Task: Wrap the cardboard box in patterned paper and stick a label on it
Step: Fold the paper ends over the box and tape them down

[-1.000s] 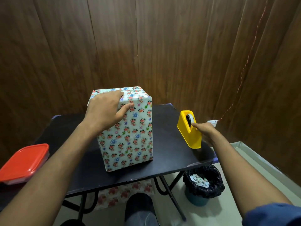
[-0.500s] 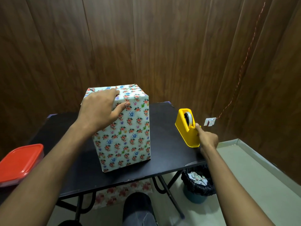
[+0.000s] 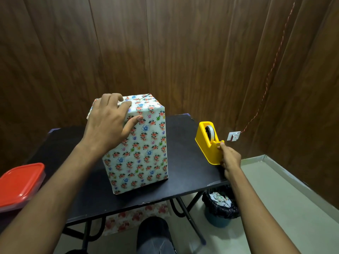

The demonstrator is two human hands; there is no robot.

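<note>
The box (image 3: 145, 153), fully covered in white floral paper, stands upright in the middle of the black table (image 3: 185, 173). My left hand (image 3: 108, 123) rests on its top left corner, fingers over the top and thumb against the front face. A yellow tape dispenser (image 3: 207, 142) with a white tape roll sits at the table's right edge. My right hand (image 3: 229, 158) is at the dispenser's near end, fingertips pinching at the cutter where the tape end sits. The tape strip itself is too small to make out.
A red-lidded container (image 3: 20, 184) lies at the left. Under the table's right corner stands a bin (image 3: 220, 204) lined in black with paper scraps, and floral paper (image 3: 135, 215) lies on the floor. Wood-panelled walls close in behind and right.
My right hand slid from the tape roll down to the dispenser's cutter end. The left hand stayed on the box top. The camera view shifted slightly.
</note>
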